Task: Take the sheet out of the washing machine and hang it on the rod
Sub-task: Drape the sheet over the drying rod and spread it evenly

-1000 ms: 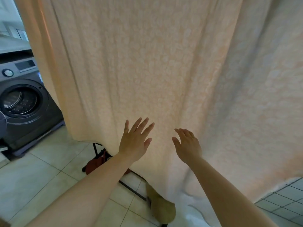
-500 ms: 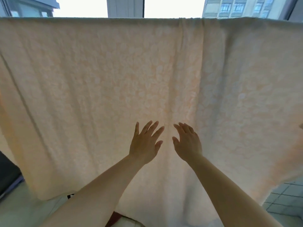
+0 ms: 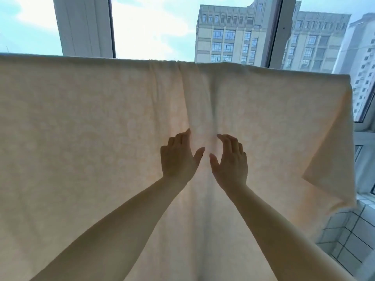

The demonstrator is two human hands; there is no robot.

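A pale cream patterned sheet [image 3: 81, 138] hangs spread over a rod; the rod itself is hidden under the sheet's top fold. Bunched vertical pleats run down the middle from the top edge [image 3: 182, 78]. My left hand [image 3: 178, 159] touches the sheet at the left side of these pleats, fingers bent, thumb held out. On the right side of the pleats my right hand [image 3: 230, 161] lies against the cloth, fingers curved and thumb apart. Neither thumb pinches the cloth. The sheet's right edge [image 3: 332, 159] hangs free with a loose corner.
Behind the sheet are a large window with a dark frame post [image 3: 278, 31], a white pillar [image 3: 83, 25] and buildings outside. A white tiled wall [image 3: 345, 240] stands at the lower right, close to the sheet's free corner.
My view has tilted up from the floor and washing machine to the sheet's top edge and the window. Both hands have risen toward the pleats, and their fingers have bent from spread flat.
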